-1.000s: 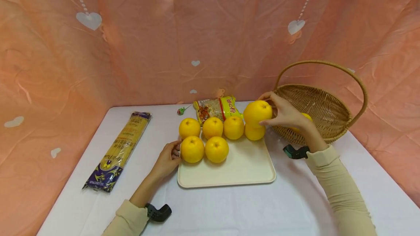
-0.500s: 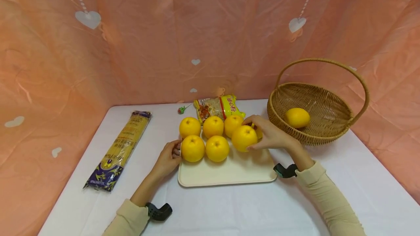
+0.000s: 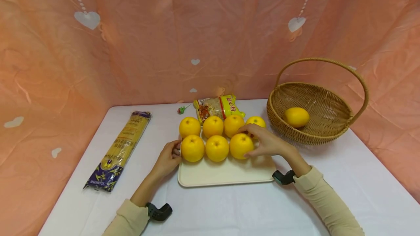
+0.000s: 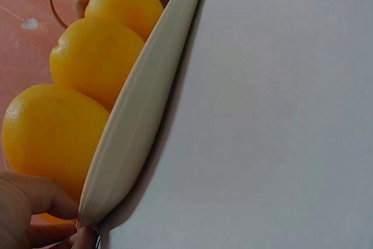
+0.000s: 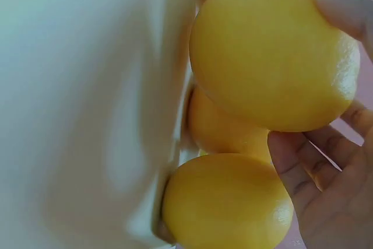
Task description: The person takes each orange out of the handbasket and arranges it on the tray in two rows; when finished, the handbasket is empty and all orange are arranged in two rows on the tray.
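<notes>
My right hand [image 3: 268,142] holds an orange [image 3: 241,147] between thumb and fingers, at the right end of the front row on a cream tray [image 3: 226,177]. Up close, the right wrist view shows that orange [image 5: 268,56] with the thumb on one side and the fingers on the other. Several more oranges [image 3: 213,127] stand in a back row and in the front row to its left. At the tray's left edge, my left hand [image 3: 166,160] pinches the rim [image 4: 96,185], beside the front-left orange [image 4: 52,138].
A wicker basket [image 3: 341,119] with a tall handle stands at the right, one yellow fruit [image 3: 296,117] inside. Behind the tray lies a yellow food packet [image 3: 216,108] and a small lollipop [image 3: 181,110]. A spaghetti pack [image 3: 119,150] lies at the left.
My right hand has carried the orange from above the back-right orange, forward and left, down into the front row. The left hand has stayed at the tray's edge.
</notes>
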### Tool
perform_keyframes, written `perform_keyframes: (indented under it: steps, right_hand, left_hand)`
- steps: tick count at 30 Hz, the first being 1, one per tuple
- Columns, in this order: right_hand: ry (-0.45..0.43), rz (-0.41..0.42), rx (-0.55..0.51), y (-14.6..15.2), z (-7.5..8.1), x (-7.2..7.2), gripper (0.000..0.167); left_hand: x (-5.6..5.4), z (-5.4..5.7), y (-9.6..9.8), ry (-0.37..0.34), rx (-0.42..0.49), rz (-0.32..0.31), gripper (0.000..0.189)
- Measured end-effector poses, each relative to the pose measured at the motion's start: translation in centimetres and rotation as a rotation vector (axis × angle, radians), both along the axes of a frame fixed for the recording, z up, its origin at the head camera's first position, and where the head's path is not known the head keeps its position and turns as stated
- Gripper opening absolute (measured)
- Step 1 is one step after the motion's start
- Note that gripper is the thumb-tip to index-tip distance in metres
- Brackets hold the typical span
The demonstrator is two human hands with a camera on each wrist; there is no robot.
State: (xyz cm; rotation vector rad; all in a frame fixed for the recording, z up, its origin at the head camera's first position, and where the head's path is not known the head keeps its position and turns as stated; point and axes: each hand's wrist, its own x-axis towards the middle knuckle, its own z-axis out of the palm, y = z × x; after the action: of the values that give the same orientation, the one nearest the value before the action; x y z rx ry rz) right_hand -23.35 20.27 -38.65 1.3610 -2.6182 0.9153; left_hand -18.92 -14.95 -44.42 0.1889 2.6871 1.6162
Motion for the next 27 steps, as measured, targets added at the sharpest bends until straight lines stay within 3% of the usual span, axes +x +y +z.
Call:
perform_keyframes:
  steps: [9,17,27]
  right_hand:
    - [0.046,0.017,-0.007,0.0,-0.2,0.2,0.057]
    - [0.035,-0.049,0.100,0.0,-0.1,1.0,0.070]
    - [0.083,-0.043,0.077,0.0,-0.2,1.1,0.070]
  left_hand:
    - [0.1,0.1,0.0,0.014,0.008,-0.002,0.059]
    - [0.1,0.0,-0.1,0.026,0.009,0.001,0.058]
    - [0.1,0.0,0.0,0.028,0.006,0.006,0.058]
